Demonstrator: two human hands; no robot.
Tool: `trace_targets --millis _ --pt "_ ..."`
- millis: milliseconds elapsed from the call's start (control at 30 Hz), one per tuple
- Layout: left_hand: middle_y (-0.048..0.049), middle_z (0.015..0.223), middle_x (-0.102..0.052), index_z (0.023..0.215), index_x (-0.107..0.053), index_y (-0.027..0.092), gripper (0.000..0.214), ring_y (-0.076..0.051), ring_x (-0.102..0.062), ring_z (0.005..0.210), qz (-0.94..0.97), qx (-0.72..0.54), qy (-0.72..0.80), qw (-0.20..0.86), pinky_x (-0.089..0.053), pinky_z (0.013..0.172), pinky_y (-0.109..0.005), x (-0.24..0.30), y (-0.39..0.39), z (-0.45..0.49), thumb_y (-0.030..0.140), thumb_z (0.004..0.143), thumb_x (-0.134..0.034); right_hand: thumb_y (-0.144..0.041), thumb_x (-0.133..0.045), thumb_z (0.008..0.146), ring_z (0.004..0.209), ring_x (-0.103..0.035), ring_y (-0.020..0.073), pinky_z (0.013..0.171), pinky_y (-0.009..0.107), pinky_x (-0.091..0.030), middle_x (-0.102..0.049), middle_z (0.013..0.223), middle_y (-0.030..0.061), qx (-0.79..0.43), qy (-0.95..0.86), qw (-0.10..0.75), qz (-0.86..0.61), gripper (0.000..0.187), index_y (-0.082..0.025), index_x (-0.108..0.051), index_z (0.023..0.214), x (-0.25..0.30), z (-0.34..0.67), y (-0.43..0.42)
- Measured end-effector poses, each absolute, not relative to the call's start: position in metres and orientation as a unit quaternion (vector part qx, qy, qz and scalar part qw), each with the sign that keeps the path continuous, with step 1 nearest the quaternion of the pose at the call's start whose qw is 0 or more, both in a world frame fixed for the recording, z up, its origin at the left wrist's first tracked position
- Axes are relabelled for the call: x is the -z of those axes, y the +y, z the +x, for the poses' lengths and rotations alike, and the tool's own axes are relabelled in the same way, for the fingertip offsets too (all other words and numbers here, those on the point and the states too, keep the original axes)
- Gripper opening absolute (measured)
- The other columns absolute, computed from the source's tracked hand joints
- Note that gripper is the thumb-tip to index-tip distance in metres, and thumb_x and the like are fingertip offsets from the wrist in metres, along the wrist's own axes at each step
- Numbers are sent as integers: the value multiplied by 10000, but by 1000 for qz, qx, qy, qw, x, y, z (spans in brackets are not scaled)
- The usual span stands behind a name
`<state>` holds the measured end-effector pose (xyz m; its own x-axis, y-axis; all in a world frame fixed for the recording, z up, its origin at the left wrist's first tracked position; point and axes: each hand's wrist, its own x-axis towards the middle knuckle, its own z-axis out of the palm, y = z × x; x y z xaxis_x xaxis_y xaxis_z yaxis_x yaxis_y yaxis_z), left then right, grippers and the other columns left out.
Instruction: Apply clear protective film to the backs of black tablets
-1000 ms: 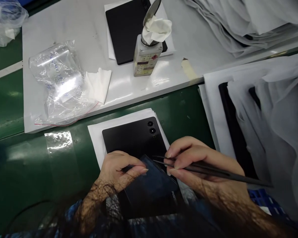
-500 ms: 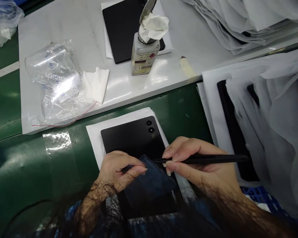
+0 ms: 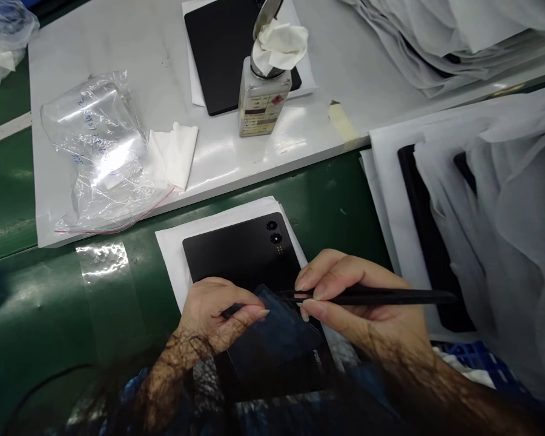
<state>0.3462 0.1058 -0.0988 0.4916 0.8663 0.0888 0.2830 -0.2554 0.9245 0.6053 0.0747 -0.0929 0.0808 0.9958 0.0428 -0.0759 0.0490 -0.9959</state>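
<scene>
A black tablet [image 3: 240,254] lies face down on a white paper sheet [image 3: 170,254], its twin camera lenses at the far corner. A dark, clear film [image 3: 277,342] covers its near part, with one edge raised. My left hand [image 3: 213,312] rests on the tablet and pinches that film between its fingers. My right hand [image 3: 354,297] grips black tweezers [image 3: 381,297], and their tips sit at the film's upper edge. The film hides the tablet's near half, though some printed lettering shows through it.
A white board [image 3: 118,48] on the green bench [image 3: 40,315] carries a plastic zip bag [image 3: 95,151], a tissue [image 3: 175,154], a capped bottle [image 3: 263,103] and a black panel [image 3: 213,54]. Stacked black panels under white sheets [image 3: 504,212] fill the right side.
The tweezers have swung from slanting down to the right to nearly level. The whole scene has drifted slightly left. My left hand still holds the film.
</scene>
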Motion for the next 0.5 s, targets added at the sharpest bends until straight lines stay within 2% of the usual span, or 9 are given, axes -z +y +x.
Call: trace_targets --millis 133,267,400,500 --pt "-23 755 -989 894 -996 278 237 -259 -922 592 728 -324 390 462 -783 641 -331 99 106 347 336 1121 -957 -276 -1088 1004 633 -832 218 641 374 -806 -930 867 8 -479 -471 560 -484 202 -371 -936 911 98 603 72" --pt "-15 759 -991 902 -987 311 246 -266 -918 585 731 -322 389 460 -786 622 -350 99 107 348 342 1137 -923 -258 -1047 1058 695 -873 250 671 403 -827 -923 893 22 -456 -487 582 -464 168 -393 -951 1032 109 603 61" --pt "-14 748 -984 891 -962 289 196 -259 -915 575 726 -331 396 454 -783 616 -333 98 105 350 239 1080 -946 -195 -983 1096 725 -906 265 591 373 -791 -954 983 50 -446 -538 576 -424 248 -429 -979 1176 111 602 51" --pt "-7 758 -983 906 -956 330 220 -267 -917 584 721 -325 407 456 -803 633 -364 103 100 350 182 1066 -926 -193 -1007 1076 672 -878 259 553 374 -770 -943 956 56 -451 -510 598 -422 244 -426 -993 1148 109 596 52"
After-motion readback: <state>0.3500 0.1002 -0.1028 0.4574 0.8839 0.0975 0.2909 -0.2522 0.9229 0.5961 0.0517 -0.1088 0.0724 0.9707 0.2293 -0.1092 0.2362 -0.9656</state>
